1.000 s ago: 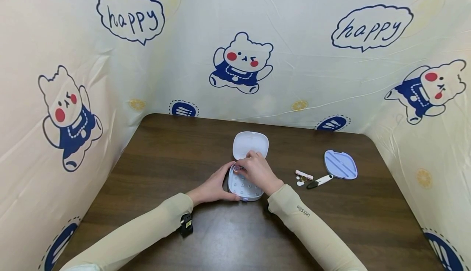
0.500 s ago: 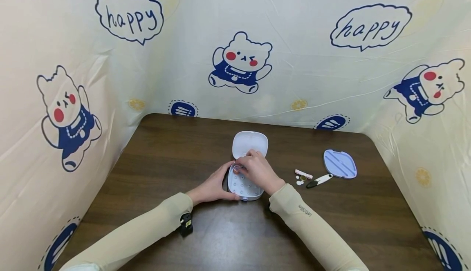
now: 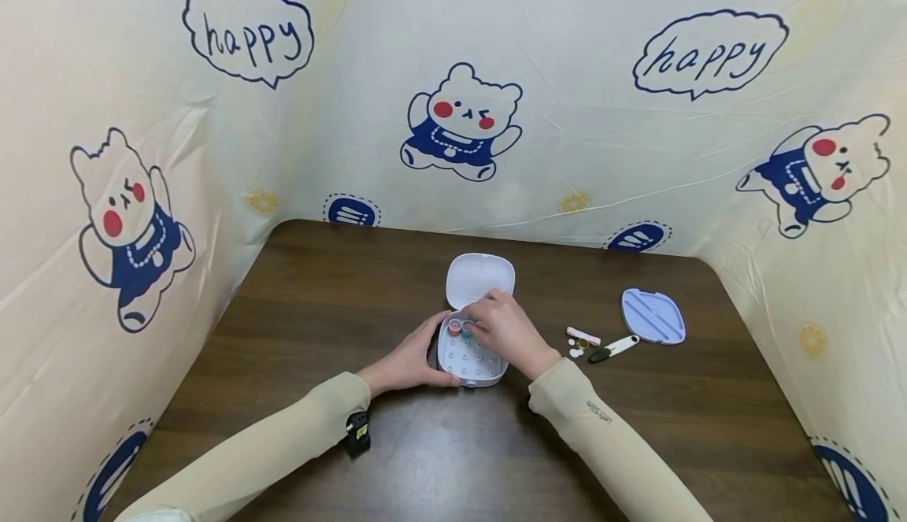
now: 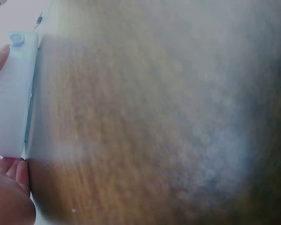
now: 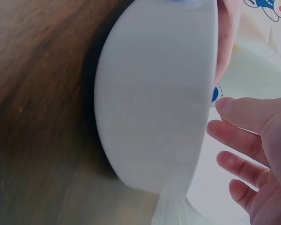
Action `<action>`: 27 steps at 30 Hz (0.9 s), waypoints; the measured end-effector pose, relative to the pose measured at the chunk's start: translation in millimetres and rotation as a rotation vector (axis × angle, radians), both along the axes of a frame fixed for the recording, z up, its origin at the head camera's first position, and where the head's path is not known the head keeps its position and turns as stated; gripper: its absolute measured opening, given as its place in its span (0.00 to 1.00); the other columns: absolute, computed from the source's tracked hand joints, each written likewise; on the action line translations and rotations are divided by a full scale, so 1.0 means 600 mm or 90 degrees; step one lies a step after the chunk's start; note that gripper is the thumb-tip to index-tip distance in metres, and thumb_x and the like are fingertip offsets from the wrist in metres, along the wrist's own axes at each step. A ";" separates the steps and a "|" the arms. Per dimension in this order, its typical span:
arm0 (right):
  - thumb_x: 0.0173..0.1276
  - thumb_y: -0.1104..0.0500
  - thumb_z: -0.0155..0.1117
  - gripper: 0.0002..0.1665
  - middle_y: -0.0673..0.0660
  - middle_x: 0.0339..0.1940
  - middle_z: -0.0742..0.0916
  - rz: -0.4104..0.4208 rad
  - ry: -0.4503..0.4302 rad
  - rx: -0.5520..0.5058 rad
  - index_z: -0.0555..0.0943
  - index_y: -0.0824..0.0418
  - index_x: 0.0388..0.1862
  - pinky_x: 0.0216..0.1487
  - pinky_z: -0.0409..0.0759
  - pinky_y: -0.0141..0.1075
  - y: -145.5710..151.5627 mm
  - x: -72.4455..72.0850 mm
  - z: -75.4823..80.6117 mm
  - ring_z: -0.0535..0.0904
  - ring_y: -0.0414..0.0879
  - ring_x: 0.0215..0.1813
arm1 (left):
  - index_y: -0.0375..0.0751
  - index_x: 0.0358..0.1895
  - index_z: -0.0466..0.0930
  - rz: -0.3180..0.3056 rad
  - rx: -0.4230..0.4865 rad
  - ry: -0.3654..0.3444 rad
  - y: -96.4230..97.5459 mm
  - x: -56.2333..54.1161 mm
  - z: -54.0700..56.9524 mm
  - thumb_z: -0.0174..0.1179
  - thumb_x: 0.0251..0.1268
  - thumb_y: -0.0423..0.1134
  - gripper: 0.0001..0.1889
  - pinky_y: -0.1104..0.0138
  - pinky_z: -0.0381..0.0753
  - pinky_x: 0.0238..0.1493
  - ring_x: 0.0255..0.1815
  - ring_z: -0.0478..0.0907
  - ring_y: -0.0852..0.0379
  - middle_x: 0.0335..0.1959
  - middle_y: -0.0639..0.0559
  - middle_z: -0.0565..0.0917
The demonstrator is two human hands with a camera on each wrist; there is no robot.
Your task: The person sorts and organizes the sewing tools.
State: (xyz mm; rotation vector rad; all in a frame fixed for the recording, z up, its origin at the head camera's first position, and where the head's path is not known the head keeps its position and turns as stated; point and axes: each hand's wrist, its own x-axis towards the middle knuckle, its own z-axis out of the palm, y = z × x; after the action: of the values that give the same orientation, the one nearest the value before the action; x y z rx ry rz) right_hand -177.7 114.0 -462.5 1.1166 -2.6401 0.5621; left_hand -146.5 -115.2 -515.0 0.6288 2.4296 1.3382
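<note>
A small pale lavender box [image 3: 473,364] lies on the table, its lid [image 3: 480,279] folded back. Its floor has rows of small pegs. An orange thread spool [image 3: 454,327] stands in the back left corner, with a blue spool [image 3: 467,328] beside it. My left hand [image 3: 405,360] steadies the box from the left, thumb at the front and fingers at the back corner. My right hand [image 3: 505,329] hovers over the right half, fingertips close to the blue spool. In the right wrist view its loosely bent fingers [image 5: 241,140] show nothing between them.
To the right lie a pink strip-like piece [image 3: 583,336], several small white discs [image 3: 575,353], a gold-coloured ring [image 3: 583,344] and a white-and-black tool [image 3: 614,348]. Behind them is a blue-lavender slotted tray [image 3: 653,316]. The table [image 3: 340,278] ends at a printed cloth backdrop.
My right hand has shifted slightly right, off the spools, so the orange and blue ones show more fully. My left hand keeps its place on the box.
</note>
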 end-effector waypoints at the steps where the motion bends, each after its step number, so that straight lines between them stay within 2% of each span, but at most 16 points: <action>1: 0.65 0.62 0.78 0.12 0.52 0.41 0.91 -0.005 -0.005 0.000 0.90 0.60 0.48 0.51 0.79 0.46 0.003 0.001 0.002 0.79 0.49 0.46 | 0.43 0.84 0.50 0.001 0.000 -0.002 0.000 0.000 0.000 0.83 0.49 0.53 0.63 0.47 0.62 0.76 0.78 0.62 0.46 0.80 0.43 0.61; 16: 0.68 0.59 0.76 0.13 0.53 0.42 0.91 -0.095 -0.032 0.006 0.89 0.59 0.51 0.51 0.76 0.45 0.062 0.012 0.008 0.77 0.49 0.46 | 0.41 0.84 0.50 0.007 -0.004 -0.008 0.002 0.002 0.006 0.83 0.48 0.53 0.63 0.46 0.60 0.77 0.78 0.61 0.45 0.80 0.42 0.62; 27: 0.69 0.60 0.76 0.13 0.54 0.43 0.92 -0.125 -0.011 -0.005 0.90 0.60 0.51 0.53 0.78 0.47 0.126 0.020 0.004 0.79 0.51 0.48 | 0.42 0.84 0.49 0.013 -0.009 -0.013 0.004 0.003 0.006 0.83 0.48 0.54 0.64 0.46 0.59 0.78 0.79 0.60 0.46 0.80 0.43 0.61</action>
State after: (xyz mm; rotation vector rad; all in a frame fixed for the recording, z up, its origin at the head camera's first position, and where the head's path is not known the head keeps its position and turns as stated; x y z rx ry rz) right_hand -165.7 189.6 -459.9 0.8394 -2.7180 0.5437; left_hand -144.4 -113.0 -511.7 0.5863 2.4327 1.3284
